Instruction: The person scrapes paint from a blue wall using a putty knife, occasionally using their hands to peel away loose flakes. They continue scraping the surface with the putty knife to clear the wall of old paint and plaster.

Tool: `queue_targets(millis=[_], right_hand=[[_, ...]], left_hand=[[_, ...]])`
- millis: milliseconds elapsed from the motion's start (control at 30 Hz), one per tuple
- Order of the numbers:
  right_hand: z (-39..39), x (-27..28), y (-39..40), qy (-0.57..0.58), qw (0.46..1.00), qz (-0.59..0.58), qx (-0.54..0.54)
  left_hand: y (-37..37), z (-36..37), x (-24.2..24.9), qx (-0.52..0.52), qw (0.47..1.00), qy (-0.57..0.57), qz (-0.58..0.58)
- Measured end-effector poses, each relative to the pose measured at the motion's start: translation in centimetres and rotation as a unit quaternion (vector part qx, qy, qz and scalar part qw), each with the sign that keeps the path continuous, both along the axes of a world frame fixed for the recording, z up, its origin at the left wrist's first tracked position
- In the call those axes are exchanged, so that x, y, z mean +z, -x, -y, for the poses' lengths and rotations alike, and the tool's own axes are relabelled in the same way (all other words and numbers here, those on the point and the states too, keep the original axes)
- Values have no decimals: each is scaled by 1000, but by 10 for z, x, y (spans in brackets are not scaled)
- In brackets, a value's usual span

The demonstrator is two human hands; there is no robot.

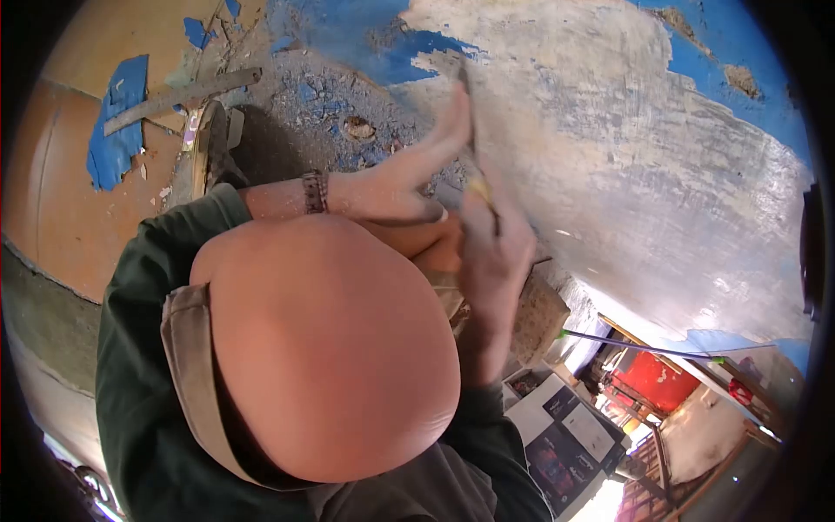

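Observation:
A scraper (472,143) with a thin dark blade and a bit of yellow handle showing stands almost edge-on to me, its tip against the patchy wall (600,157). My right hand (497,248) is wrapped round the handle, slightly blurred. My left hand (391,184), with a bracelet (314,191) at the wrist, reaches across from the left. Its fingers are stretched out along the blade and appear to press on it. Blue paint (348,35) borders the bare whitish area of the wall. My bent knee (326,348) covers much of the lower middle.
Blue paint flakes and grey debris (317,104) lie along the wall's foot. A flat strip (183,100) rests over a large blue flake (117,157) on the tiled floor (78,209). To the lower right are a printed box (565,435), a cable (635,346) and a red container (654,381).

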State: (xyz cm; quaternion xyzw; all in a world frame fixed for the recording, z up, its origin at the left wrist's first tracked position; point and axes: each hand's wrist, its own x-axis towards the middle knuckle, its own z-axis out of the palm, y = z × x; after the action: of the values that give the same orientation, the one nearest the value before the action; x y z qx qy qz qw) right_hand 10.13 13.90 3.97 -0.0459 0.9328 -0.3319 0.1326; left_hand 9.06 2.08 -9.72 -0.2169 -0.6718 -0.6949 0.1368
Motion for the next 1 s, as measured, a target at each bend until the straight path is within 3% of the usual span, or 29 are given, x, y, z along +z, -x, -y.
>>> queue_targets(millis=[33, 67, 133, 200, 267, 333, 400, 467, 533, 600, 667, 733, 800, 833, 933, 1000], right_hand=[[-23, 1, 5, 1, 998, -49, 37], [-27, 7, 12, 4, 998, -51, 44], [-33, 15, 14, 32, 999, -31, -6], [-6, 2, 11, 36, 999, -33, 5], [10, -11, 9, 53, 998, 18, 0], [-2, -10, 6, 46, 998, -18, 25], [-20, 15, 7, 71, 997, 13, -19], [-18, 22, 9, 95, 993, 18, -68], [9, 18, 7, -8, 996, -73, 44], [18, 5, 5, -20, 987, -128, 93], [18, 9, 0, -31, 999, -29, 29], [10, 34, 4, -46, 999, -9, -13], [9, 50, 3, 32, 996, 38, -79], [17, 46, 5, -18, 999, 24, -39], [36, 29, -7, -39, 998, -34, 32], [18, 33, -8, -60, 998, -29, 21]], left_hand=[[2, 1, 7, 4, 1000, 1, -1], [4, 3, 24, -56, 998, 8, 13], [5, -2, 24, -121, 992, 8, 33], [5, -9, 8, 35, 994, -94, -32], [-2, 1, 2, 19, 995, -95, 9], [-7, 0, 2, 3, 992, -106, 61], [2, -2, 9, -31, 999, 42, -17], [5, -3, 7, -16, 1000, 4, -10], [5, -8, 7, 0, 998, -64, -3], [0, 1, 1, 13, 998, -61, 11], [-2, 2, 3, 32, 997, -67, 29], [3, 0, 16, -27, 999, 0, -24], [6, -3, 20, -28, 998, -50, -13], [6, -5, 23, -29, 995, -95, -6], [-2, 11, 7, -38, 997, -65, 12], [-2, 3, 15, -46, 997, -54, -13]])
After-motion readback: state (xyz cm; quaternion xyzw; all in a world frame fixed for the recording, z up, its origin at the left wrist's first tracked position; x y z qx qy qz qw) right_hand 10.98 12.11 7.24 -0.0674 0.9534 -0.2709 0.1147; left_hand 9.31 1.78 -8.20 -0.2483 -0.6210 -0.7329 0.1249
